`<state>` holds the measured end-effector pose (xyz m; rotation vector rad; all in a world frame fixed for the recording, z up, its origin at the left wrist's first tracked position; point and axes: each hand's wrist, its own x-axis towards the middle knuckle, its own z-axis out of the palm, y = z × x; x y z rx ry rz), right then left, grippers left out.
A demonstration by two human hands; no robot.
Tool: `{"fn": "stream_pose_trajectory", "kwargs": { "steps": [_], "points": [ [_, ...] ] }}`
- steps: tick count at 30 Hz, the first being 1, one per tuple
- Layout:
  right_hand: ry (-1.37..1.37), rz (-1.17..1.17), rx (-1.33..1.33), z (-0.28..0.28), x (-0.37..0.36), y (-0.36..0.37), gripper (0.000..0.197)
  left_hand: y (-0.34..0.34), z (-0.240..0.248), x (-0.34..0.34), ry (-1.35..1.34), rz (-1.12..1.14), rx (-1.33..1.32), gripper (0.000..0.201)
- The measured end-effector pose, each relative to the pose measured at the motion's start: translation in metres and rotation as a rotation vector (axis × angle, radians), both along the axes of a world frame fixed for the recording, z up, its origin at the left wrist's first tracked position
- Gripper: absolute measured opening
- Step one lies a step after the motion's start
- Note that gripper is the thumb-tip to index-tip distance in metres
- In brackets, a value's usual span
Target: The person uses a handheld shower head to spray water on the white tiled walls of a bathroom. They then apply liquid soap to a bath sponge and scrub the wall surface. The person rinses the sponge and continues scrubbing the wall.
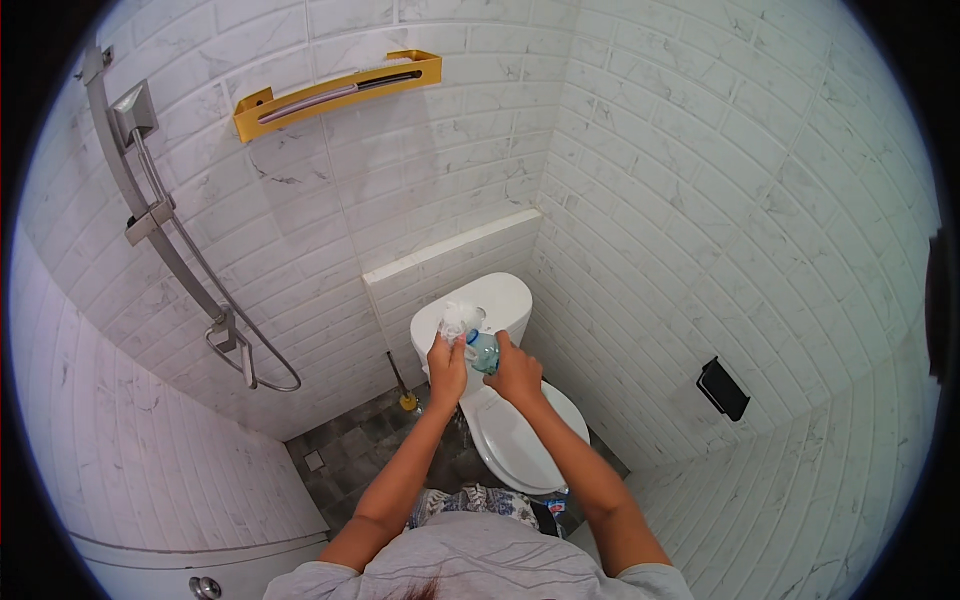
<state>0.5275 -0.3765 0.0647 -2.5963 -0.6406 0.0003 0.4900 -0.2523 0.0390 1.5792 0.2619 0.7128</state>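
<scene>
My left hand (449, 370) is closed around a white puffy scrubber (460, 318), which looks like a mesh pouf, its ruffled top showing above my fingers. In my right hand (517, 374) I grip a clear bluish-green bottle (485, 354). The bottle is tilted, its blue neck end pointing left and touching or nearly touching the scrubber; I cannot tell which. Both hands are over the front of the white toilet tank (515, 293). Below my right forearm lies the closed toilet lid (513, 440).
A brush with a yellow base (408, 401) stands left of the toilet on dark floor tiles. The shower rail (160, 240) and hose run down the left wall. A yellow shelf (340, 95) hangs ahead, a black holder (722, 389) on the right wall. A small packet (556, 507) lies near the toilet's front.
</scene>
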Motion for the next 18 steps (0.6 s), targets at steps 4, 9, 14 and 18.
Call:
{"fn": "stream_pose_trajectory", "kwargs": {
  "steps": [4, 9, 14, 18],
  "points": [
    [0.108, -0.081, 0.258, -0.021, -0.009, 0.013, 0.07, 0.007, -0.006, 0.017, -0.103, -0.036, -0.425, 0.028],
    [0.146, -0.094, 0.361, -0.032, -0.014, 0.012, 0.071, 0.025, -0.013, 0.024, -0.122, -0.18, -0.909, 0.031],
    [0.139, -0.079, 0.397, -0.037, -0.017, 0.006, 0.069, 0.035, -0.045, 0.038, -0.121, -0.038, -0.988, 0.035],
    [0.126, -0.05, 0.495, -0.045, -0.013, 0.004, 0.071, 0.057, -0.081, 0.05, -0.164, 0.177, -0.988, 0.031]
  ]
}}
